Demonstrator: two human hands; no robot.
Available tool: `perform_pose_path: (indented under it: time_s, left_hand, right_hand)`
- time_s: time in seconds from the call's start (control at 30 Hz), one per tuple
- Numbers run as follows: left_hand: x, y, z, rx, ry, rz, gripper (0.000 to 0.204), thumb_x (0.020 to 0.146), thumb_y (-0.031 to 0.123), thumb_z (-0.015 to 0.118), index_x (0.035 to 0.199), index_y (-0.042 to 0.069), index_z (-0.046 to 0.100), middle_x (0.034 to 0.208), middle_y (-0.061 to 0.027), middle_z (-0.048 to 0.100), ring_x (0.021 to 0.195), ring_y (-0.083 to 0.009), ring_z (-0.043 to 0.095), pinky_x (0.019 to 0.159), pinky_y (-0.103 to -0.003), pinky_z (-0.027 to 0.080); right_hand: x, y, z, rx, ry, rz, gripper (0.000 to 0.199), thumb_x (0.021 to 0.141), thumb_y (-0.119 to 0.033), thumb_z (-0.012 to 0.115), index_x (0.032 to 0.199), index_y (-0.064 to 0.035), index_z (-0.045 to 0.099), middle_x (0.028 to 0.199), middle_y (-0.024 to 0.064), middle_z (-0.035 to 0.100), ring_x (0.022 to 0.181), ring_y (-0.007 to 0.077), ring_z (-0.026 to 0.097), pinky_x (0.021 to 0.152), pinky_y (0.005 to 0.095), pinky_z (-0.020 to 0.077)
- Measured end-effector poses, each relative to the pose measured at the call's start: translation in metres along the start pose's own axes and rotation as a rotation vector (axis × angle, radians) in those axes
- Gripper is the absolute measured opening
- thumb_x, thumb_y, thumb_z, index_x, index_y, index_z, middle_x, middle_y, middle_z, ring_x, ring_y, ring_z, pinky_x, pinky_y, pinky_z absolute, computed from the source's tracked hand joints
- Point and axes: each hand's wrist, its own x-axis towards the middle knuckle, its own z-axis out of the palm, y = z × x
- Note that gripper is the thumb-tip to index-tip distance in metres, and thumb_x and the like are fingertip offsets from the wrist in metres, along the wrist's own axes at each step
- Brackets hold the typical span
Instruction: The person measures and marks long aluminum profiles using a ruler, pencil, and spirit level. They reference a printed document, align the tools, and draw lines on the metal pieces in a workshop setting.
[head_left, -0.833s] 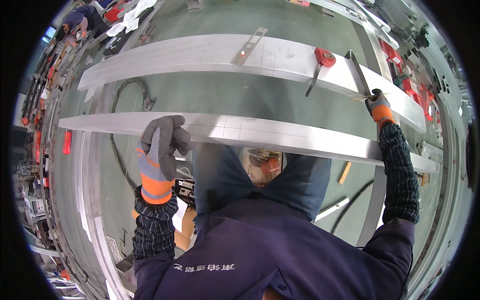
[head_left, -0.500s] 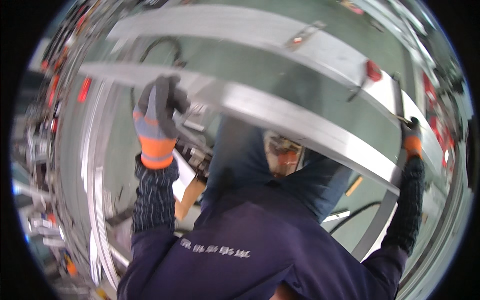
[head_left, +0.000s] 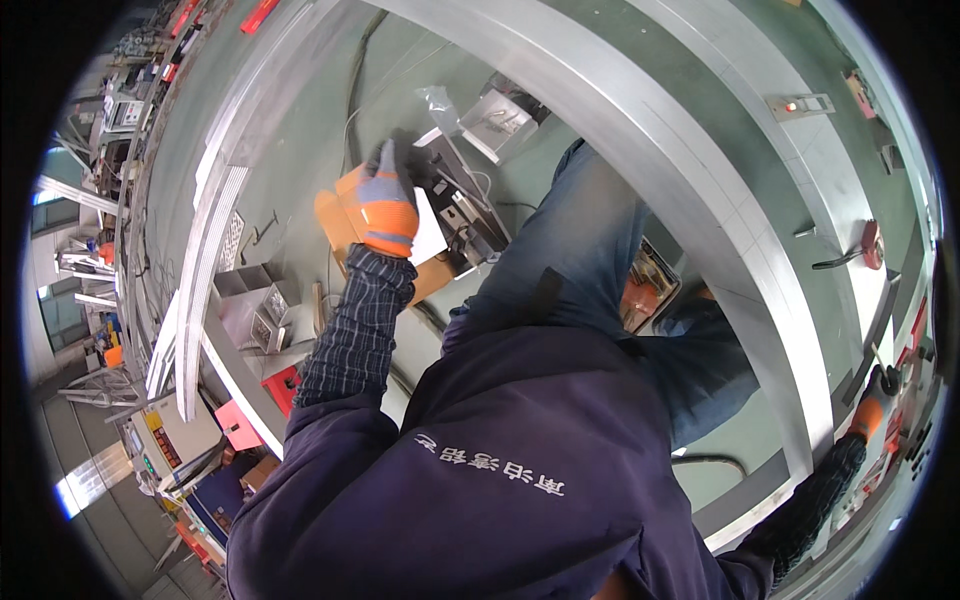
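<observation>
My left hand (head_left: 388, 208), in a grey and orange glove, is over an open cardboard box (head_left: 342, 215), beside a white sheet (head_left: 430, 225). Its fingers look stretched out, and nothing shows in them; their tips are partly lost against dark things behind. At the far right, my right hand (head_left: 876, 400), gloved alike, is closed round a thin pale stick (head_left: 877, 353), perhaps a pencil. Near it, a dark flat bar (head_left: 880, 325) crosses the end of a long silvery metal profile (head_left: 800, 140). A red tape measure (head_left: 872, 245) rests on that profile.
Another long metal profile (head_left: 690, 165) arches across in front of my legs. Metal hardware (head_left: 465, 215) lies by the box. A small metal box (head_left: 497, 125) stands beyond it. Ribbed profiles (head_left: 215, 215) run along the left. An open toolbox (head_left: 652, 285) sits between my legs.
My view has turned to the left. My left hand has moved from above the near profile to the cardboard box. My right hand still holds the thin stick by the dark bar.
</observation>
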Motion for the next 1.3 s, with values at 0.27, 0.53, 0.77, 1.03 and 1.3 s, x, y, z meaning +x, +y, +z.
perform_pose_path:
  time_s: [0.27,0.53,0.77,1.03,1.3]
  left_hand:
    - [-0.143,-0.051,0.041,0.660,-0.688,0.346,0.021,0.090,0.018,0.078,0.104,0.003,0.073,0.098,-0.0144,0.074,0.092,-0.0290,0.072,0.079,-0.042,0.057]
    - [-0.139,-0.049,0.062,0.818,-0.846,0.356,0.025,0.084,0.025,0.081,0.099,0.007,0.074,0.091,-0.0127,0.074,0.088,-0.0337,0.071,0.079,-0.042,0.056]
    - [-0.137,-0.053,0.063,0.754,-0.829,0.377,0.022,0.082,0.023,0.083,0.096,0.008,0.074,0.090,-0.0126,0.073,0.086,-0.0336,0.070,0.075,-0.042,0.056]
    - [-0.136,-0.050,0.061,0.681,-0.808,0.417,0.020,0.081,0.019,0.084,0.093,0.006,0.074,0.085,-0.0124,0.072,0.078,-0.0346,0.069,0.072,-0.043,0.055]
    - [-0.106,-0.049,0.047,0.360,-0.643,-0.232,0.018,0.096,0.007,0.066,0.110,0.000,0.074,0.092,-0.0117,0.077,0.083,-0.0231,0.074,0.076,-0.033,0.057]
  right_hand:
    - [-0.014,-0.038,0.013,0.254,0.091,0.324,0.040,0.110,-0.029,0.059,0.139,-0.0021,0.062,0.127,0.0189,0.073,0.104,0.0283,0.075,0.095,0.0382,0.0590]
    - [-0.014,-0.086,-0.001,0.411,0.133,0.543,0.045,0.111,-0.026,0.049,0.150,-0.0035,0.054,0.145,0.0282,0.062,0.129,0.0416,0.064,0.112,0.0465,0.0494]
    - [-0.015,-0.078,-0.023,0.344,0.057,0.451,0.041,0.110,-0.027,0.052,0.139,0.0005,0.059,0.137,0.0282,0.067,0.124,0.0420,0.068,0.108,0.0463,0.0546]
    - [-0.027,-0.144,-0.007,0.054,0.088,0.445,0.042,0.112,-0.029,0.049,0.135,0.0052,0.059,0.132,0.0259,0.070,0.119,0.0375,0.071,0.101,0.0448,0.0589]
    - [-0.039,-0.159,-0.013,0.002,0.170,0.447,0.046,0.109,-0.036,0.055,0.135,0.0019,0.062,0.128,0.0258,0.072,0.114,0.0346,0.073,0.097,0.0441,0.0601]
